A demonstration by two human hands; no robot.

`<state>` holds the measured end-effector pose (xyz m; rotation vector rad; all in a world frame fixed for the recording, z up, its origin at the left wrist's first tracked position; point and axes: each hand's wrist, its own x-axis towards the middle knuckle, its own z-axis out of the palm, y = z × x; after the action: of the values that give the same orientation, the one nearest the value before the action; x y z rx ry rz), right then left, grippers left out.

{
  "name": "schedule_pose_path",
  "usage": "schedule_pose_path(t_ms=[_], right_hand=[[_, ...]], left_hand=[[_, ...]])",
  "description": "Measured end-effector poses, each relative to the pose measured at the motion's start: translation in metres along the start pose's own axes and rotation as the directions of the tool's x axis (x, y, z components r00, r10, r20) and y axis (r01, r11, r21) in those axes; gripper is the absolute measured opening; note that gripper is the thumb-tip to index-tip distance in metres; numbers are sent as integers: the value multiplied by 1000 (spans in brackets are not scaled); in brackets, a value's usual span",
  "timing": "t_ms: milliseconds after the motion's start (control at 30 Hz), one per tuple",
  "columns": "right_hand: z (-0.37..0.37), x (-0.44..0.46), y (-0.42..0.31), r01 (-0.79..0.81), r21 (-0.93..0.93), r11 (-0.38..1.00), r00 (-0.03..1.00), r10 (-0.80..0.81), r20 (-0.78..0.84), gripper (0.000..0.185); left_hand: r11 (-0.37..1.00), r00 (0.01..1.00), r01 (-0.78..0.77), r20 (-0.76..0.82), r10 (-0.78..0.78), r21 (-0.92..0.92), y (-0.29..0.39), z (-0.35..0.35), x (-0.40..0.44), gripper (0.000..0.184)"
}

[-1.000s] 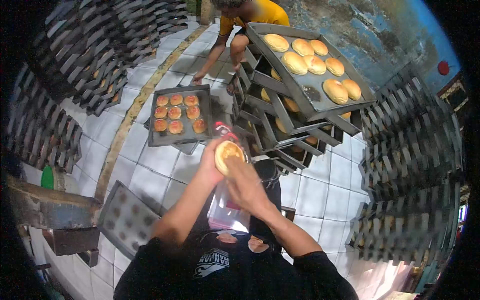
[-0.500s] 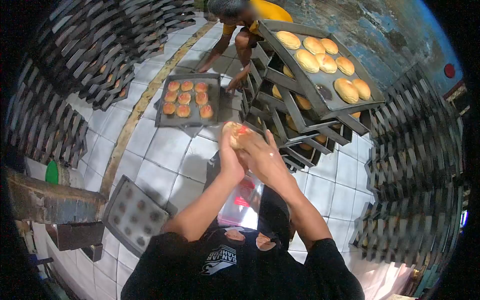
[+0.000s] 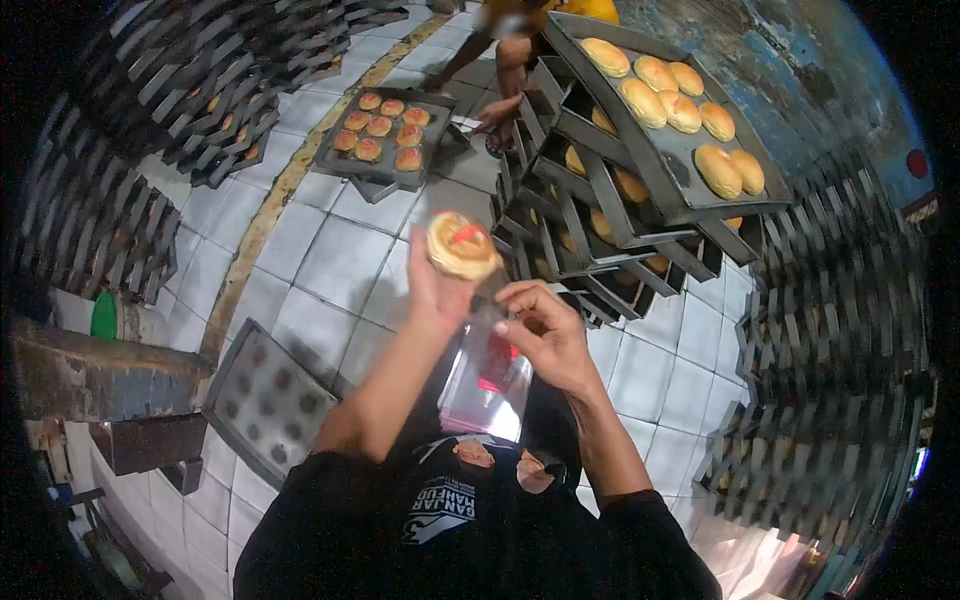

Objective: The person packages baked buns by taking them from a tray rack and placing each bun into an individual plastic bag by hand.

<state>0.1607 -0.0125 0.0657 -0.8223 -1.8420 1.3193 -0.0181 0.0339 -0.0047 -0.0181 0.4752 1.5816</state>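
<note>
My left hand (image 3: 440,295) holds up a round golden bun (image 3: 462,246) with a red mark on top, its fingers partly hidden behind the bun. A clear wrapper around it cannot be made out for certain. Just right of and below the bun, my right hand (image 3: 545,332) has its fingers curled in, thumb near fingertips. Whatever they pinch, perhaps thin clear plastic, is too faint to name. Under my hands, a stack of clear plastic bags (image 3: 470,395) with red print lies on my lap.
A tray (image 3: 425,165) of red-marked buns lies on the tiled floor ahead. Stacked trays (image 3: 655,215) of plain buns rise at the right, beside a crouching person's hand (image 3: 497,113). A bun-less tray (image 3: 262,400) lies at the left. Tray stacks (image 3: 830,300) line both sides.
My hands have come apart: the right has moved off the bun, down and to the right, while the left keeps it. The view has shifted, and the crouching person's hand has moved.
</note>
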Motion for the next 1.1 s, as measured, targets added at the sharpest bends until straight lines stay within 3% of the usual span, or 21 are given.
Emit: schedule_pose_path(t_ms=[67, 100, 167, 200, 233, 267, 333, 367, 400, 467, 500, 567, 600, 667, 733, 800, 833, 900, 967, 1033, 1100], right_hand=[[14, 13, 17, 184, -226, 957, 982, -187, 7, 17], [20, 10, 19, 234, -314, 920, 972, -226, 63, 18], [-2, -5, -24, -141, 67, 988, 922, 106, 373, 15], [-3, -17, -29, -167, 429, 888, 867, -74, 492, 17], [-5, -28, -35, -311, 688, 656, 770, -251, 587, 20], [-4, -31, -28, -293, 592, 751, 871, -46, 489, 20], [-7, -30, -5, -328, 342, 881, 945, 299, 135, 26], [-5, -20, 8, -103, -279, 955, 973, 38, -227, 37], [-8, -12, -2, 131, -586, 799, 925, -311, -217, 39], [-4, -15, -2, 346, -578, 739, 894, -446, -35, 32], [1, -14, -6, 314, -617, 721, 910, -415, -22, 26], [-2, -8, 27, -34, -427, 903, 970, -73, -232, 25], [-6, -1, 40, -196, -310, 930, 951, 103, -293, 26], [-9, 11, 45, -197, -242, 950, 923, 96, -374, 25], [-13, 15, 47, -246, -269, 931, 914, 131, -383, 23], [-15, 17, 37, -126, -430, 894, 947, -21, -322, 30], [-10, 19, 20, -58, -449, 892, 947, -93, -307, 33], [-6, 20, 2, 69, -508, 859, 919, -253, -302, 39], [-16, 33, 18, -95, -212, 973, 936, 14, -353, 40], [-35, 46, 35, -319, 196, 927, 878, 367, -308, 39], [-36, 33, 34, -361, 219, 906, 882, 408, -234, 38]], left_hand=[[995, 990, 55, -133, -43, 89, -15, 19, -20, 66], [981, 999, 5, -54, 5, 192, -24, -5, -7, 63], [822, 969, -246, 118, 217, 514, -21, -15, -6, 61], [677, 926, -377, 227, 303, 632, -14, -19, -4, 60], [720, 934, -354, 195, 298, 597, -6, -24, -9, 57], [760, 942, -332, 163, 292, 558, 2, -28, -13, 55], [1000, 997, 0, -80, 2, 19, 13, -16, -21, 48], [990, 988, 143, -55, -143, 2, 7, -10, -42, 50], [961, 966, 252, 27, -257, 118, 6, 12, -76, 50], [905, 907, 409, 57, -417, 113, 3, 7, -78, 49], [903, 966, 240, 10, -260, 355, 6, -3, -77, 52], [648, 992, -125, 89, 89, 752, 12, -18, -58, 60], [644, 994, -97, 104, 27, 758, 11, -16, -56, 59], [633, 988, -58, 134, -72, 772, 9, -9, -56, 57], [562, 979, -190, 109, 174, 805, 1, -8, -49, 40], [316, 934, -296, 205, 292, 901, 1, -9, -45, 31], [481, 925, -337, 189, 330, 809, -4, 0, -47, 23], [449, 914, -335, 171, 367, 829, 0, 13, -51, 25], [327, 879, -352, 190, 436, 877, 6, 7, -46, 26], [101, 800, -391, 284, 529, 915, 18, -7, -32, 25], [-32, 742, -459, 403, 536, 888, 19, -7, -49, 26]])
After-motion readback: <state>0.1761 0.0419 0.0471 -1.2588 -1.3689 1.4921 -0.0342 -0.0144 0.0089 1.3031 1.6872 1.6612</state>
